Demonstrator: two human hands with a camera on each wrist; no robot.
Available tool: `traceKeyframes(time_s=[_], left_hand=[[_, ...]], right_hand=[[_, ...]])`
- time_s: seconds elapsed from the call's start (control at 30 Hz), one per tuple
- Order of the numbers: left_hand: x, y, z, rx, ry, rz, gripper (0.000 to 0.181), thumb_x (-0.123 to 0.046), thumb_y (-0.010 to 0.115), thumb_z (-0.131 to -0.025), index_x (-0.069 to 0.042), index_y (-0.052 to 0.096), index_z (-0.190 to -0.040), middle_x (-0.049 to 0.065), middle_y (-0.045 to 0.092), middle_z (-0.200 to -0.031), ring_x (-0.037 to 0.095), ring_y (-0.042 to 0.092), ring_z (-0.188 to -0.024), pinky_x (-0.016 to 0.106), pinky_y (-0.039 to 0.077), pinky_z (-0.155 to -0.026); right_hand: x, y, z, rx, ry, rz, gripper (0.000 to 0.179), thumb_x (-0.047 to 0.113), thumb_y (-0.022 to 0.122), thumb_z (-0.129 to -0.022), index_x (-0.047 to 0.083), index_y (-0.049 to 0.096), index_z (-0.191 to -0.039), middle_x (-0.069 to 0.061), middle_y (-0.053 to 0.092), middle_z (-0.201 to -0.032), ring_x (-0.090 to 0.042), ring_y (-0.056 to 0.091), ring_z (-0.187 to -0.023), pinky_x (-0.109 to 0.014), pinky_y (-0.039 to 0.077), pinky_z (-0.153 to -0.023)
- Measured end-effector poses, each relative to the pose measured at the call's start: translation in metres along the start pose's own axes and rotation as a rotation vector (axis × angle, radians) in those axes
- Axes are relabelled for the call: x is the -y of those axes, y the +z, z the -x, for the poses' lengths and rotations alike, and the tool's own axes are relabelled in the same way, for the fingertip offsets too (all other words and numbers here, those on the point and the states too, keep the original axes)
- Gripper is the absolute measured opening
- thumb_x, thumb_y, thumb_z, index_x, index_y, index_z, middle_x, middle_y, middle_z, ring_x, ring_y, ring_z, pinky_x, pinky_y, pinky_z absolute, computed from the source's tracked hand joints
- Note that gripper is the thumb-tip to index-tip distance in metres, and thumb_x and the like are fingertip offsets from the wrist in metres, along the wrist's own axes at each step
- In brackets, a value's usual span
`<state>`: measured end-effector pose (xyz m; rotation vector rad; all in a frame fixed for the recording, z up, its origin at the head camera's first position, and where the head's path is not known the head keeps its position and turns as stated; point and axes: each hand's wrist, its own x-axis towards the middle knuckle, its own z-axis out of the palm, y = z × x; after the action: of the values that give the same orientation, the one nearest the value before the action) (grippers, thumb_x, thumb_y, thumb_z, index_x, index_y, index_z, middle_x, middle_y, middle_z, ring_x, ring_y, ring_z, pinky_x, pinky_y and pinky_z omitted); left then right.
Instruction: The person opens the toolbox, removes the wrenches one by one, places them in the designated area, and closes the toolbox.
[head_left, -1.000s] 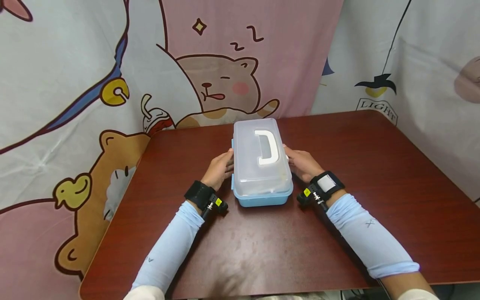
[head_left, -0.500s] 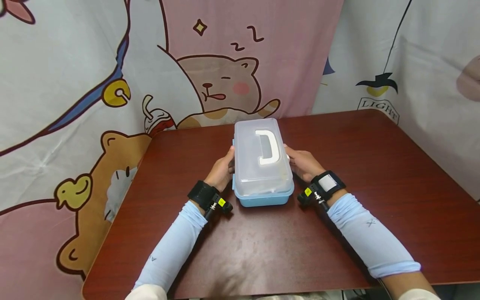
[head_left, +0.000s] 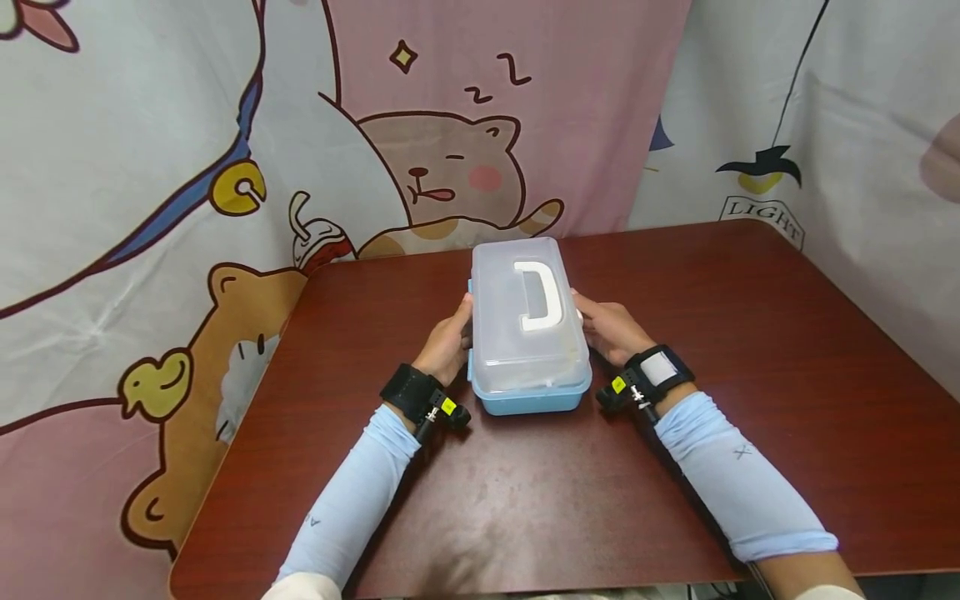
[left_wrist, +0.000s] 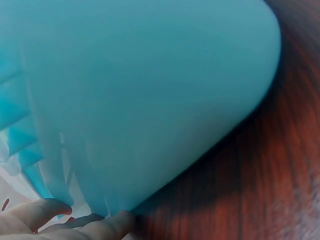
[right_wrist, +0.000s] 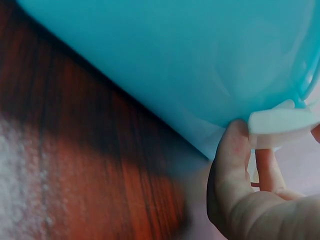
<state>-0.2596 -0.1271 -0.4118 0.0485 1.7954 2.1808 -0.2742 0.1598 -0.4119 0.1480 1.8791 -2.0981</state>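
Observation:
A light-blue plastic storage box (head_left: 536,403) stands on the table under a cloudy see-through lid (head_left: 497,325), which is down and carries a white handle (head_left: 551,300). My left hand (head_left: 445,343) lies along the box's left side, thumb up near the lid's edge. In the left wrist view its fingers (left_wrist: 37,212) extend fairly straight against the blue wall. On the opposite side is my right hand (head_left: 613,331). The right wrist view shows its bent fingers (right_wrist: 232,155) at a white latch (right_wrist: 280,122), with a fingertip under one end and another digit at the other.
The reddish-brown table (head_left: 750,350) reaches back to a cartoon-printed curtain (head_left: 450,75). Each wrist wears a black strap with a small camera. Cables (head_left: 720,590) show below the table's front edge.
My left hand has shifted slightly forward and inward along the box, its thumb now higher against the side. The right hand stays at its side of the box. The lid remains down.

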Motion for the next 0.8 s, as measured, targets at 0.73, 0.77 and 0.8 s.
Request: traceKeyframes(time_s=[0.73,0.77,0.8], left_hand=[[-0.0010,-0.0008,0.0017,0.019,0.006,0.001,0.064,-0.058,0.046,-0.105,-0.011,0.054,-0.149,0.010,0.060,-0.142,0.028,0.057,-0.128,0.049,0.042,-0.111],[-0.0010,-0.0010,0.0017,0.020,0.007,-0.001,0.064,-0.058,0.045,-0.105,-0.012,0.054,-0.149,0.010,0.060,-0.143,0.028,0.057,-0.128,0.050,0.042,-0.111],[-0.0011,-0.0010,0.0016,0.021,0.008,0.001,0.065,-0.058,0.045,-0.105,-0.012,0.054,-0.149,0.010,0.060,-0.143,0.028,0.057,-0.129,0.050,0.042,-0.111]], right_hand=[[-0.0036,0.0007,-0.0002,-0.051,-0.095,0.033,0.069,0.051,0.069,-0.097,-0.002,0.062,-0.139,-0.009,0.069,-0.120,-0.015,0.069,-0.101,-0.027,0.059,-0.084],[-0.0032,0.0008,-0.0001,-0.052,-0.099,0.033,0.068,0.050,0.069,-0.097,-0.003,0.062,-0.138,-0.009,0.070,-0.119,-0.015,0.069,-0.100,-0.028,0.059,-0.084],[-0.0027,0.0007,0.0001,-0.052,-0.101,0.037,0.068,0.050,0.069,-0.097,-0.003,0.062,-0.138,-0.009,0.070,-0.119,-0.015,0.069,-0.100,-0.028,0.059,-0.084]])
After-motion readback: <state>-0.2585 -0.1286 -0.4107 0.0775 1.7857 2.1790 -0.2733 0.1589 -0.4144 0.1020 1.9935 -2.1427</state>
